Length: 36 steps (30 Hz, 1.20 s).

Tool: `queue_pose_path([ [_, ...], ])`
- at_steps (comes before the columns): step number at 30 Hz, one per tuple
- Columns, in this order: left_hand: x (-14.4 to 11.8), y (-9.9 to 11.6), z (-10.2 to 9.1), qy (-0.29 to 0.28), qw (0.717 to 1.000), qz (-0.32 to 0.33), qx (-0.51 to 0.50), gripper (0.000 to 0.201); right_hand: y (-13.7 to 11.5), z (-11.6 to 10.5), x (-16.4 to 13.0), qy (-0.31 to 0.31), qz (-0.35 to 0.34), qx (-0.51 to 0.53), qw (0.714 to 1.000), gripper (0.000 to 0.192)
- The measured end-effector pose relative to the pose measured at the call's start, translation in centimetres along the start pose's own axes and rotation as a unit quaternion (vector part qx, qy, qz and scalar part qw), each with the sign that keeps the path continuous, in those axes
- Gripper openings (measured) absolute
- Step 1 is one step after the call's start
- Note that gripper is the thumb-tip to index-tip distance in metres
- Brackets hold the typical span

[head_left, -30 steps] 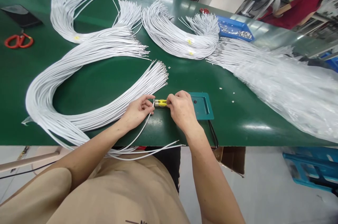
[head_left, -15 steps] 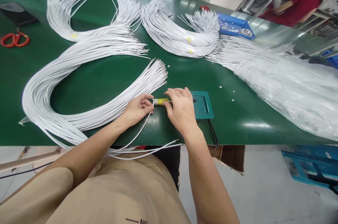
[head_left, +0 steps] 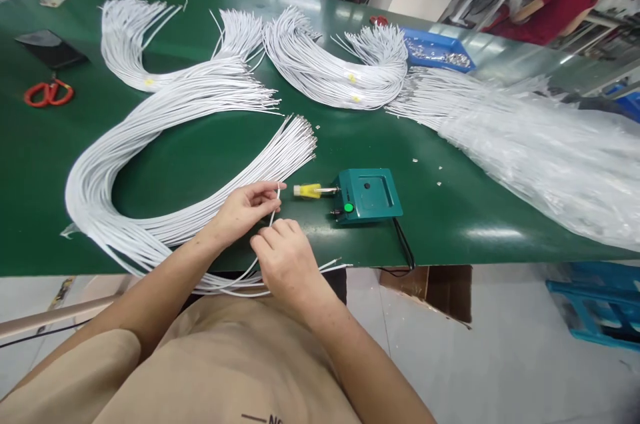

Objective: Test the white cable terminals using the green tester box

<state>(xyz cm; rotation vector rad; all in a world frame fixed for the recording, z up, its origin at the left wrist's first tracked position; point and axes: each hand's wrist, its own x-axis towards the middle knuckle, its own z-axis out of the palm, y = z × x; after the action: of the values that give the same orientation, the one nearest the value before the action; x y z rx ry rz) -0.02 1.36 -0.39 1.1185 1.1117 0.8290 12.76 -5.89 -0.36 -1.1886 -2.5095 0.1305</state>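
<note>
Green and glossy, the long bench (head_left: pixel 200 157) carries the big curved bundle of white insulated wires (head_left: pixel 150 144), then the small teal plastic tester box (head_left: pixel 370 194) with its yellow-handled probe (head_left: pixel 307 191) lying free. Our left hand (head_left: pixel 240 211) pinches one thin white wire (head_left: pixel 274 211) near its tip, and our right hand (head_left: pixel 285 261), fingers curled, closes on it lower down. We judge both grips should stay light so the wire runs straight, unkinked.

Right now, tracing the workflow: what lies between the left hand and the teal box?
In the head view, a yellow-handled probe lies between left hand and teal box, tip toward the box.
</note>
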Motion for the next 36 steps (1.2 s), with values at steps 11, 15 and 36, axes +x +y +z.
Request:
queue_pose_path([
  [11, -1.5, 1.7, -3.7, -0.009, 0.971, 0.06, 0.232, 0.047, -3.4, -0.3, -2.2, -0.181, 0.105, 0.012, 0.978, 0.009],
  [15, -0.1, 1.6, -7.1, 0.082, 0.873, 0.084, 0.474, 0.059, -1.3, -0.4, -1.7, -0.118, 0.213, 0.01, 0.97, 0.022],
  [36, 2.8, 5.1, -9.8, -0.022, 0.969, -0.029, 0.245, 0.047, 1.3, 3.7, -2.5, 0.04, 0.22, 0.017, 0.975, 0.022],
])
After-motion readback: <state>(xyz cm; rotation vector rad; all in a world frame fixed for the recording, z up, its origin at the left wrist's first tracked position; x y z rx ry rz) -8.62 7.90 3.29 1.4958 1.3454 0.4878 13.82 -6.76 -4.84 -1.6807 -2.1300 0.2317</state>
